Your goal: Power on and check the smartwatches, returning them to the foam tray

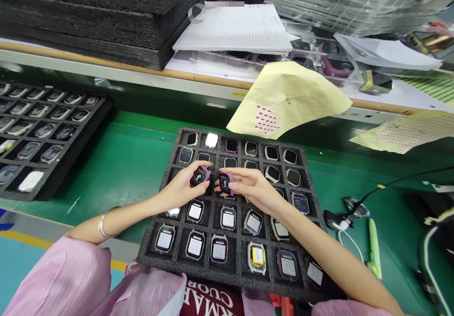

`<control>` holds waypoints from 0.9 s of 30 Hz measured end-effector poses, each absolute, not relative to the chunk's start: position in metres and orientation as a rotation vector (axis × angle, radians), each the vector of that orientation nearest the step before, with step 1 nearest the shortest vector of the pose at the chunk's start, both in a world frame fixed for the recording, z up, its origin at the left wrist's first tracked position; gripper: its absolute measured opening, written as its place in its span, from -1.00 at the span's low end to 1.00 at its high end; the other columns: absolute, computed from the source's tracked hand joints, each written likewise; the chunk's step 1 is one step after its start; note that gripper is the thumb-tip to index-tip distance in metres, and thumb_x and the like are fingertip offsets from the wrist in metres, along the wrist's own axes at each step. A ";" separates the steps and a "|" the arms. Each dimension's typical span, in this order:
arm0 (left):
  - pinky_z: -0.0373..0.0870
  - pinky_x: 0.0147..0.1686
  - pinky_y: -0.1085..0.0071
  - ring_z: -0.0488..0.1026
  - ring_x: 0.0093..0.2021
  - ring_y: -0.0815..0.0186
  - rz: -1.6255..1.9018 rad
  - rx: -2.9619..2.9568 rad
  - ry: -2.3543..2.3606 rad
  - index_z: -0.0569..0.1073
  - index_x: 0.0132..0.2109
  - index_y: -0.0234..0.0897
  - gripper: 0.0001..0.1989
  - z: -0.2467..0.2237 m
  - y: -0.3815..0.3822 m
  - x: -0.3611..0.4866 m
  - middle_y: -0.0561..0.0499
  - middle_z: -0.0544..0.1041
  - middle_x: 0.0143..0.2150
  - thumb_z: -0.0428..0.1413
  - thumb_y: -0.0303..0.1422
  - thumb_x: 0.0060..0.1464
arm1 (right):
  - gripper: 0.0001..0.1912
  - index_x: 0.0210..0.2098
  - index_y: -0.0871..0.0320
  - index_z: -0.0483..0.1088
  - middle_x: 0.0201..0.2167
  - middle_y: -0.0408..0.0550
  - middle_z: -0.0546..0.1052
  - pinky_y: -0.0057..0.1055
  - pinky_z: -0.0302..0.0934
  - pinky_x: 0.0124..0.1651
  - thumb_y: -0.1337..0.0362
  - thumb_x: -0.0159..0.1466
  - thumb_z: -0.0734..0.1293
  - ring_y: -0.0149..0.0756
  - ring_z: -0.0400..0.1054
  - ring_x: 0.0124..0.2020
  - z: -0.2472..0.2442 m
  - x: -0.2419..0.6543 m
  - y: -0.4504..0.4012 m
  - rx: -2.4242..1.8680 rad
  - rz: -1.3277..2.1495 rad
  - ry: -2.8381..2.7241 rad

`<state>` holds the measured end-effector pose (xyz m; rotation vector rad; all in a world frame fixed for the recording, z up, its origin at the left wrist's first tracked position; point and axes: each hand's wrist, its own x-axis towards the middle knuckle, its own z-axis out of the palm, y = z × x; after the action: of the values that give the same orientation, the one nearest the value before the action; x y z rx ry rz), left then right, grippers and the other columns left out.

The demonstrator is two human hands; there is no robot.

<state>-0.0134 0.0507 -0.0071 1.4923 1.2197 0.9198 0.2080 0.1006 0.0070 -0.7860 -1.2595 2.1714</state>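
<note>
My left hand (191,183) is closed around a purple smartwatch (199,176) whose dark face is lit with a small picture. Just to its right, my right hand (248,183) grips a second purple smartwatch (224,183), its screen also lit. Both watches are held above a black foam tray (170,259) divided into square pockets. Watch bodies fill many of those pockets; several in the near rows show white lit screens. One near-row watch (257,258) lies with its yellow battery exposed. My hands and forearms hide some of the middle pockets.
Another foam tray of watches (102,112) lies at the left on the green bench (117,164). Behind, a shelf holds stacked black foam (152,32), papers (234,30) and plastic trays. Yellow sheets (294,93) hang from its edge. Cables and a green cutter-like tool (373,247) lie right. A person sits opposite.
</note>
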 end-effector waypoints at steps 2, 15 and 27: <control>0.32 -0.05 0.33 0.42 -0.10 0.23 0.910 1.483 1.222 0.34 0.09 -0.28 -0.59 -0.010 0.053 -0.013 -0.04 0.48 -0.09 0.11 -0.41 0.07 | -0.61 -0.01 0.13 0.49 -0.21 0.01 0.61 -0.34 0.40 -0.14 0.33 0.15 0.49 -0.20 0.53 -0.17 0.008 0.208 0.100 -0.811 2.143 -1.282; 0.30 -0.01 0.31 0.41 -0.10 0.23 0.886 1.518 1.225 0.31 0.13 -0.30 -0.57 -0.005 0.056 -0.013 -0.05 0.47 -0.09 0.08 -0.43 0.08 | -0.63 -0.04 0.12 0.51 -0.25 -0.02 0.62 -0.40 0.37 -0.12 0.35 0.15 0.48 -0.28 0.53 -0.22 0.011 0.207 0.098 -0.848 2.091 -1.352; 0.29 0.05 0.28 0.42 -0.04 0.22 0.892 1.544 1.247 0.34 0.08 -0.31 -0.59 -0.010 0.063 -0.013 -0.07 0.48 -0.05 0.07 -0.47 0.03 | -0.61 -0.05 0.16 0.52 -0.27 0.00 0.61 -0.35 0.42 -0.19 0.31 0.12 0.50 -0.22 0.53 -0.23 0.007 0.207 0.100 -0.922 2.051 -1.334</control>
<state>-0.0131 0.0627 -0.0096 1.5442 1.2469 0.8922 0.2065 0.0999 0.0069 -0.9217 -1.3343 2.0515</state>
